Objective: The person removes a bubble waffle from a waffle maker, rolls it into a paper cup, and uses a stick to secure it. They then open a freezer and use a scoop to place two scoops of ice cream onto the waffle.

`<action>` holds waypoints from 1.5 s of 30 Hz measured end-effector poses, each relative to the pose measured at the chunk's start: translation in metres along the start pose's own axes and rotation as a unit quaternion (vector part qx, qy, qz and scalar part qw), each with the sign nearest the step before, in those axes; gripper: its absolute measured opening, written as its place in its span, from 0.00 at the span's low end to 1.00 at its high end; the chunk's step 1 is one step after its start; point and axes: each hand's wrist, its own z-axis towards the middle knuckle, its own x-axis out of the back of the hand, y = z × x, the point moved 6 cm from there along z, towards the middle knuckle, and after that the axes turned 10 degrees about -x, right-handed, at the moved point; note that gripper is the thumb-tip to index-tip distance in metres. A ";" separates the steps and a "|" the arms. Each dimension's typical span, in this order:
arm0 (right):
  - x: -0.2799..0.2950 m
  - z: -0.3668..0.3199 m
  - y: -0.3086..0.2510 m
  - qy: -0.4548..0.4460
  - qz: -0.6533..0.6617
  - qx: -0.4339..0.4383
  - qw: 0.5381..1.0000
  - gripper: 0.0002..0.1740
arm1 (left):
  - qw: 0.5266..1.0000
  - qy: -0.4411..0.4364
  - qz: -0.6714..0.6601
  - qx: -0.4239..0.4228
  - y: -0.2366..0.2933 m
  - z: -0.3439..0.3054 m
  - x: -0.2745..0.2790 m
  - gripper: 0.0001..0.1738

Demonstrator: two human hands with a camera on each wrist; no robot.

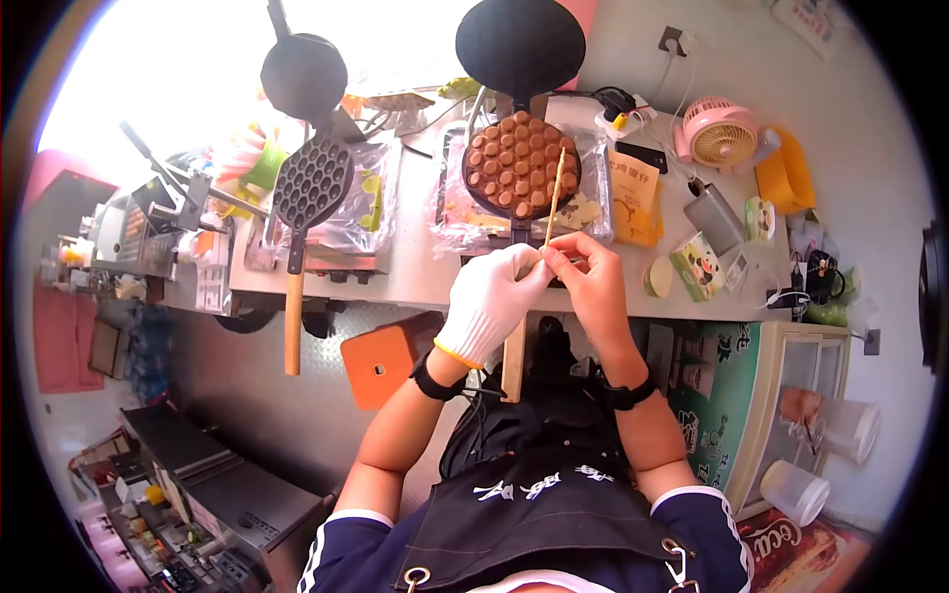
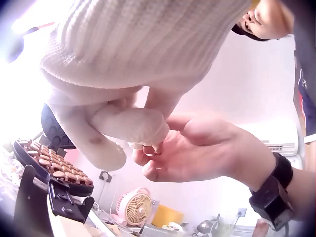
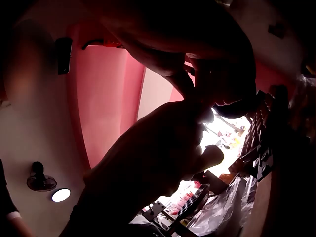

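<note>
A slim wooden stick [image 1: 557,193] slants up from where the two hands meet, its tip overlapping the bubble waffle iron in the head view. My left hand [image 1: 491,301], in a white knitted glove, pinches the stick's lower end. My bare right hand [image 1: 593,296] holds it at the same spot with thumb and fingers. Both sets of fingertips meet in the left wrist view, by the gloved fingers [image 2: 131,126]. Behind them the iron [image 1: 521,163] stands with its lid [image 1: 520,44] raised, browned bubble waffle showing in the plate. The right wrist view is very dark.
A second waffle iron [image 1: 314,183], open with bare dimpled plate, stands left, its wooden handle [image 1: 294,326] jutting past the counter edge. A pink fan [image 1: 719,133], paper bag [image 1: 636,198] and small cartons [image 1: 698,267] are on the right. An orange stool [image 1: 379,368] sits below.
</note>
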 end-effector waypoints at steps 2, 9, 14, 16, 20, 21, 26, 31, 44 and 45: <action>0.006 0.014 0.008 0.001 0.055 0.017 0.998 0.08 | 1.000 -0.021 0.016 0.009 0.004 0.013 -0.003 0.16; 0.079 0.081 0.039 0.177 -0.084 0.025 0.980 0.06 | 0.963 0.020 0.228 -0.143 0.015 0.096 0.005 0.32; 0.099 0.088 0.037 0.223 -0.304 0.020 0.926 0.06 | 0.925 0.078 0.320 -0.190 -0.021 0.142 -0.017 0.38; 0.103 0.092 0.038 0.210 -0.327 -0.003 0.921 0.06 | 0.927 0.044 0.335 -0.165 -0.030 0.149 -0.027 0.42; 0.106 0.099 0.043 0.198 -0.322 0.000 0.926 0.06 | 0.922 0.018 0.357 -0.147 -0.030 0.153 -0.033 0.43; 0.105 0.101 0.043 0.193 -0.315 0.006 0.929 0.06 | 0.922 0.015 0.357 -0.146 -0.031 0.153 -0.034 0.43; 0.100 0.111 0.053 0.180 -0.279 0.009 0.943 0.06 | 0.913 0.079 0.338 -0.215 -0.030 0.154 -0.033 0.38; 0.087 0.140 0.056 0.155 -0.279 0.019 0.947 0.05 | 0.908 0.080 0.348 -0.220 -0.034 0.155 -0.036 0.39; 0.073 0.160 0.047 0.131 -0.293 0.072 0.944 0.09 | 0.908 0.061 0.354 -0.218 -0.034 0.153 -0.038 0.36; 0.068 0.163 0.045 0.125 -0.316 0.084 0.937 0.09 | 0.908 0.059 0.353 -0.217 -0.035 0.152 -0.039 0.36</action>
